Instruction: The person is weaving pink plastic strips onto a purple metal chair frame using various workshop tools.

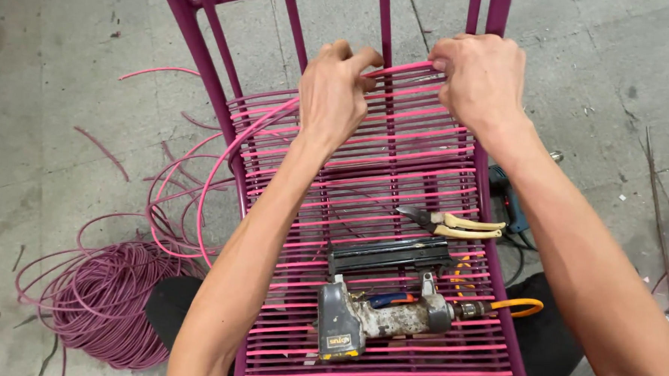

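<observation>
A magenta metal chair frame point(203, 54) lies in front of me, its seat woven with rows of pink cord point(396, 157). My left hand point(331, 94) pinches a loose pink cord strand point(231, 146) at the top row of the weave. My right hand point(481, 78) grips the same strand near the frame's right rail. The strand stretches between both hands, then loops down to the left toward the floor.
A grey pneumatic stapler point(378, 318) with an orange hose point(517, 305) rests on the woven rows, and yellow-handled cutters point(453, 225) lie above it. A coil of purple-pink cord point(108, 298) sits on the concrete floor at left, with cut cord scraps point(103, 151) nearby.
</observation>
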